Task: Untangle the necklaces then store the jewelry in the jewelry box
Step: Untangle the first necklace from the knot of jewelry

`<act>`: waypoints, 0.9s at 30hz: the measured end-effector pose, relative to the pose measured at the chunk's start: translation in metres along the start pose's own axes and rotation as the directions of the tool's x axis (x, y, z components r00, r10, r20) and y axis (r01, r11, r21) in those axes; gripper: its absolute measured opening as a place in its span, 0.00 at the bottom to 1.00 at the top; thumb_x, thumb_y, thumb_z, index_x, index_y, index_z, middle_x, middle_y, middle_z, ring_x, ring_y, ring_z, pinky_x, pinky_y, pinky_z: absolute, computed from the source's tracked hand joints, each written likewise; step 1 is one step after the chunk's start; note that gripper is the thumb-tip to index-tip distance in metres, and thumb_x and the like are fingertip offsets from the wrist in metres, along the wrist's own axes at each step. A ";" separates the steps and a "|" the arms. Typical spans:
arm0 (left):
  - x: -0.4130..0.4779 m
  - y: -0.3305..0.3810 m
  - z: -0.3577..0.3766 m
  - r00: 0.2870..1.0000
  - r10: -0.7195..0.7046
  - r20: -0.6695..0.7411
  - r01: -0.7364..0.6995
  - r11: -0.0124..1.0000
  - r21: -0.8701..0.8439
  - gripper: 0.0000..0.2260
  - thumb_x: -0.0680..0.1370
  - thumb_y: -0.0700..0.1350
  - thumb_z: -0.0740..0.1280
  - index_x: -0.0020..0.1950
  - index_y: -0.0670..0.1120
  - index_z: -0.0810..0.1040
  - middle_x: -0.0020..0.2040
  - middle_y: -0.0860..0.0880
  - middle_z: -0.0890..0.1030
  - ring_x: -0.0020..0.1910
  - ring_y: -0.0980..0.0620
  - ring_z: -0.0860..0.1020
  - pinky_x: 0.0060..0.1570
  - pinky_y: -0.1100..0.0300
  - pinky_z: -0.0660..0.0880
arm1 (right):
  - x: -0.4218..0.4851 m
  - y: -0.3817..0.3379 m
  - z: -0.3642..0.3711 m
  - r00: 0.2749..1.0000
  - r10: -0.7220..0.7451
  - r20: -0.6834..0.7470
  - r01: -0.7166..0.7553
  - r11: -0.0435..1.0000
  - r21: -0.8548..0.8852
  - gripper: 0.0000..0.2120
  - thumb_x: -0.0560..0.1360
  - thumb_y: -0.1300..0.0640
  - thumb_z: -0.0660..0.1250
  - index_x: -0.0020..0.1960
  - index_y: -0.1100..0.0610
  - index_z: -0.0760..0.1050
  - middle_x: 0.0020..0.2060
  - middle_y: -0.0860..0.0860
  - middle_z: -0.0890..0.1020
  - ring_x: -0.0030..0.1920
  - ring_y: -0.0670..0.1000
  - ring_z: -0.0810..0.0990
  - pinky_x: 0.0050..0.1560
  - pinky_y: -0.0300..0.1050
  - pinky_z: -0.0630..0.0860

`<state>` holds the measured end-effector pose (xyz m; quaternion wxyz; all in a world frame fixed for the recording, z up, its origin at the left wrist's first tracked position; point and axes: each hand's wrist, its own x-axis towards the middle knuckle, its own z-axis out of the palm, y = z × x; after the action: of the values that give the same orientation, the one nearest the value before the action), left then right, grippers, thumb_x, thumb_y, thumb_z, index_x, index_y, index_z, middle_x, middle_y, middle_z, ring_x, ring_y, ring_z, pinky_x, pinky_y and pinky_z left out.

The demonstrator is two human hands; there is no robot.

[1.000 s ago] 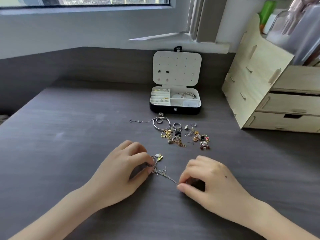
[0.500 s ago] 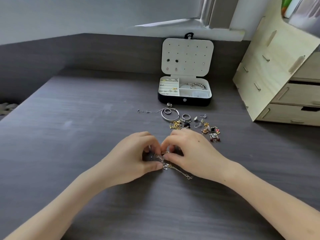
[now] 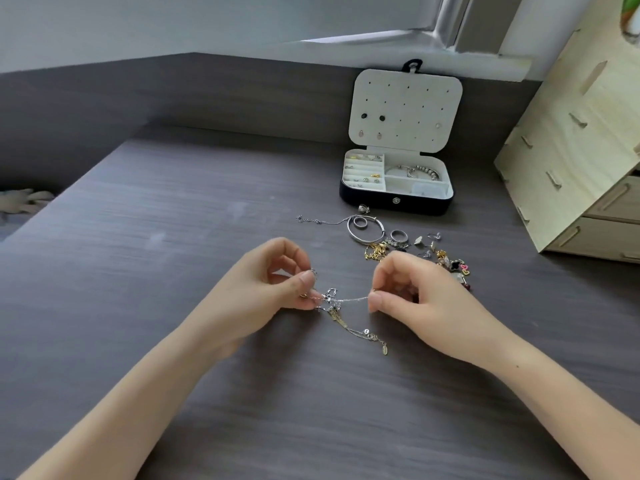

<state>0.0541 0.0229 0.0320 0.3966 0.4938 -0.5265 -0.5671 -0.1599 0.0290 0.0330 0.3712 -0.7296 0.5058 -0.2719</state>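
I see the left hand point(image 3: 266, 289) and right hand point(image 3: 415, 292) now apart, each pinching the tangled necklaces point(image 3: 334, 303) taut above the desk point(image 3: 173, 237) (no readable writing); jewelry box point(image 3: 396, 199) open behind.

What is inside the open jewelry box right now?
The jewelry box holds small earrings and rings in its left slotted section, a beaded bracelet at back right, and studs on the lid panel. The front-right compartment's contents are unclear.

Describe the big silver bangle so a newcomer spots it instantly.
Find the open jewelry box at the desk's back. Just in front of it lies the loose jewelry pile; the silver bangle is at its left end, the largest hoop there, encircling a small ring.
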 end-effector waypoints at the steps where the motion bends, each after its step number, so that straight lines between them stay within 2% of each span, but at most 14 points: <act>1: 0.000 0.000 0.001 1.000 -0.002 -0.005 0.002 1.000 -0.002 0.03 0.76 0.33 0.66 0.43 0.39 0.73 0.39 0.46 0.74 0.38 0.47 0.83 0.45 0.56 0.81 | 0.000 0.000 0.000 1.000 0.000 -0.008 0.000 1.000 0.022 0.06 0.74 0.61 0.68 0.41 0.54 0.72 0.35 0.49 0.82 0.33 0.43 0.74 0.37 0.35 0.70; 4: 0.001 -0.001 0.002 0.999 0.006 -0.046 -0.006 1.000 0.001 0.04 0.76 0.34 0.66 0.43 0.40 0.73 0.40 0.46 0.74 0.39 0.45 0.83 0.42 0.57 0.80 | 0.004 -0.001 0.003 0.997 -0.008 -0.071 0.012 0.998 0.054 0.06 0.74 0.61 0.68 0.41 0.54 0.72 0.35 0.51 0.82 0.35 0.47 0.77 0.39 0.40 0.72; 7: 0.002 -0.001 0.002 0.995 0.040 -0.095 -0.036 0.998 0.046 0.04 0.76 0.34 0.66 0.43 0.41 0.73 0.40 0.45 0.75 0.40 0.45 0.83 0.40 0.59 0.79 | 0.016 -0.004 0.009 0.990 -0.030 -0.139 0.034 0.999 0.021 0.06 0.73 0.61 0.69 0.41 0.53 0.73 0.35 0.49 0.81 0.37 0.46 0.78 0.42 0.44 0.74; 9: 0.003 -0.003 0.002 0.987 0.093 -0.128 -0.078 0.990 0.120 0.05 0.76 0.35 0.66 0.43 0.43 0.73 0.39 0.46 0.76 0.39 0.49 0.83 0.38 0.61 0.78 | 0.027 -0.008 0.014 0.985 -0.067 -0.158 0.056 0.996 -0.071 0.05 0.73 0.60 0.69 0.41 0.53 0.73 0.35 0.46 0.79 0.37 0.47 0.77 0.41 0.43 0.73; 11: 0.005 -0.007 0.000 0.970 0.175 -0.171 -0.126 0.956 0.263 0.06 0.76 0.38 0.68 0.42 0.47 0.74 0.37 0.51 0.78 0.39 0.51 0.83 0.41 0.59 0.77 | 0.038 -0.010 0.021 0.979 -0.116 -0.166 0.081 0.975 -0.207 0.03 0.73 0.59 0.69 0.43 0.53 0.75 0.35 0.44 0.78 0.35 0.46 0.75 0.41 0.42 0.71; 14: 0.008 -0.011 -0.002 0.932 0.294 -0.211 -0.168 0.868 0.468 0.06 0.73 0.45 0.68 0.39 0.53 0.73 0.34 0.59 0.78 0.36 0.58 0.78 0.40 0.62 0.72 | 0.046 -0.010 0.030 0.964 -0.205 -0.167 0.121 0.903 -0.412 0.06 0.72 0.59 0.67 0.48 0.52 0.77 0.38 0.44 0.77 0.37 0.47 0.74 0.43 0.46 0.73; 16: 0.008 -0.012 -0.001 0.907 0.352 -0.229 -0.177 0.815 0.552 0.08 0.74 0.43 0.69 0.39 0.53 0.72 0.33 0.60 0.77 0.35 0.61 0.75 0.37 0.69 0.67 | 0.042 -0.009 0.033 0.946 -0.270 -0.180 0.146 0.850 -0.507 0.09 0.69 0.57 0.66 0.49 0.52 0.78 0.39 0.46 0.77 0.40 0.51 0.77 0.42 0.47 0.73; 18: 0.008 -0.012 -0.001 0.881 0.412 -0.231 -0.180 0.744 0.643 0.07 0.74 0.41 0.69 0.40 0.51 0.72 0.35 0.58 0.77 0.37 0.61 0.74 0.35 0.71 0.65 | 0.032 -0.011 0.031 0.936 -0.288 -0.202 0.144 0.837 -0.528 0.08 0.68 0.53 0.66 0.46 0.52 0.78 0.38 0.46 0.77 0.40 0.51 0.76 0.40 0.45 0.72; 22: 0.008 -0.016 -0.002 0.854 0.492 -0.166 -0.198 0.604 0.772 0.06 0.73 0.42 0.69 0.40 0.49 0.73 0.35 0.56 0.75 0.37 0.53 0.74 0.38 0.65 0.66 | 0.009 -0.012 0.024 0.980 -0.187 -0.071 0.124 0.847 -0.516 0.10 0.67 0.41 0.67 0.38 0.48 0.76 0.35 0.42 0.74 0.39 0.45 0.69 0.39 0.37 0.65; 24: 0.009 -0.018 -0.004 0.842 0.525 -0.124 -0.209 0.530 0.822 0.02 0.72 0.44 0.67 0.41 0.49 0.75 0.37 0.56 0.76 0.37 0.51 0.74 0.38 0.59 0.67 | 0.002 -0.012 0.024 0.991 -0.134 -0.019 0.106 0.856 -0.506 0.10 0.68 0.42 0.70 0.37 0.47 0.75 0.35 0.42 0.74 0.40 0.44 0.69 0.40 0.37 0.65; 27: 0.006 -0.018 -0.004 0.817 0.573 -0.062 -0.245 0.443 0.862 0.03 0.69 0.43 0.67 0.42 0.47 0.79 0.40 0.51 0.78 0.39 0.47 0.74 0.38 0.60 0.64 | -0.006 -0.014 0.024 0.995 -0.097 -0.005 0.083 0.872 -0.483 0.08 0.72 0.46 0.69 0.37 0.46 0.72 0.35 0.41 0.73 0.41 0.43 0.69 0.43 0.38 0.64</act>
<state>0.0579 0.0187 0.0138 0.3312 0.5654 -0.7543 -0.0411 -0.1357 0.0440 0.0302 0.1573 -0.8177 0.5285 -0.1651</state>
